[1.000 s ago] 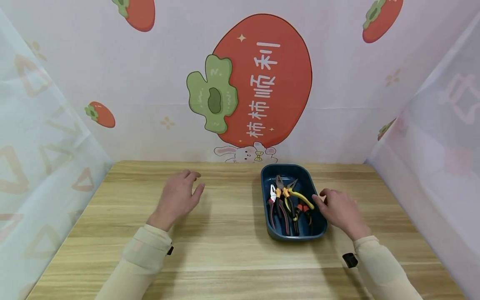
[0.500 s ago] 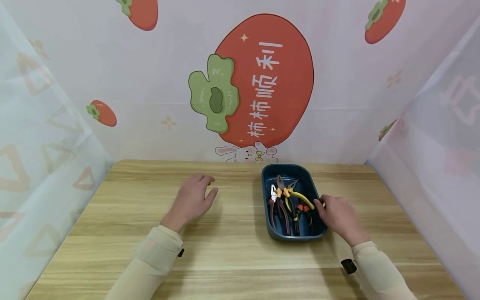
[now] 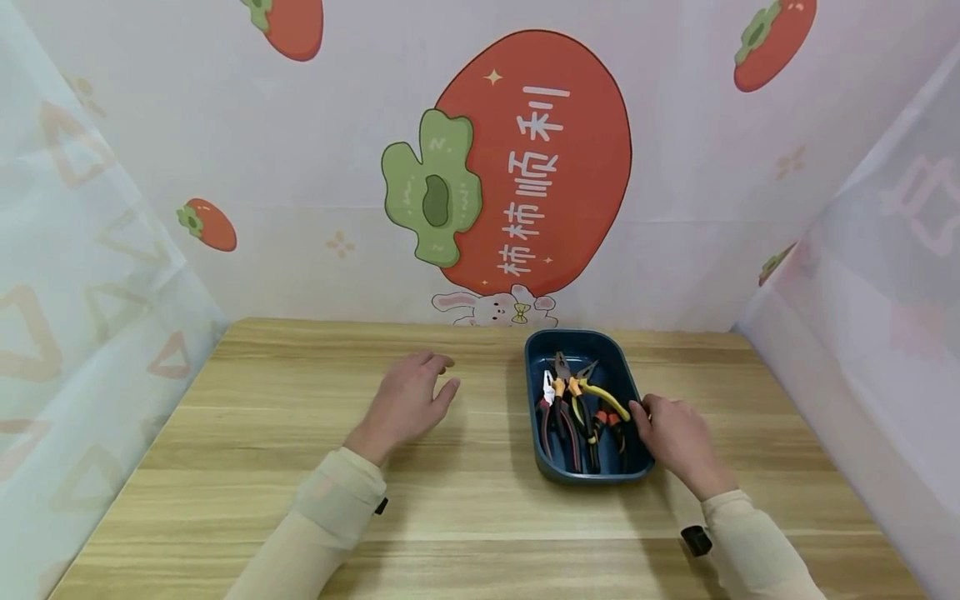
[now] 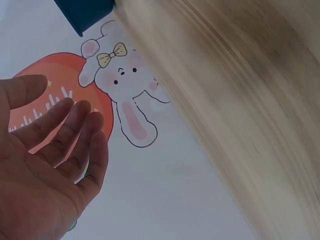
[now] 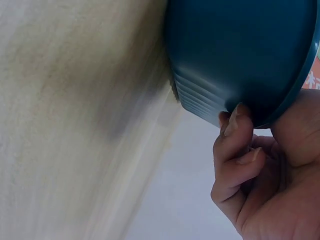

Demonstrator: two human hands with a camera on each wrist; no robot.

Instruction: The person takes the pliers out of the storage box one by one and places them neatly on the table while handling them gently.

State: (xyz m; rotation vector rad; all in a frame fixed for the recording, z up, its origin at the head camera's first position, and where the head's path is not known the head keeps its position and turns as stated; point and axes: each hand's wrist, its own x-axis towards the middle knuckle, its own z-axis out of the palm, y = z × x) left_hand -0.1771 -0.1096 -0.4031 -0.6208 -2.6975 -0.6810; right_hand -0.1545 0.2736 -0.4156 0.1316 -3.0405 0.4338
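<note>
A dark blue plastic bin [image 3: 611,360] stands on the wooden table, right of centre in the head view. Several pliers lie in it: one with red-and-black handles [image 3: 572,442], one with a yellow handle [image 3: 609,402], another with orange-and-black grips [image 3: 617,432]. My right hand [image 3: 681,437] grips the bin's right side, thumb over the rim. In the right wrist view its curled fingers [image 5: 235,131] meet the outer wall. My left hand [image 3: 408,404] hovers left of the bin, fingers loosely bent, holding nothing; its palm [image 4: 45,195] shows in the left wrist view.
The wooden table [image 3: 480,533] runs back to a white cloth [image 3: 300,275] printed with persimmons and a rabbit. Similar cloths hang along the left [image 3: 90,275] and right [image 3: 885,275] sides.
My left hand has moved right toward the bin. My right thumb and fingers have closed on the bin's right rim. The bin and pliers keep their place on the table.
</note>
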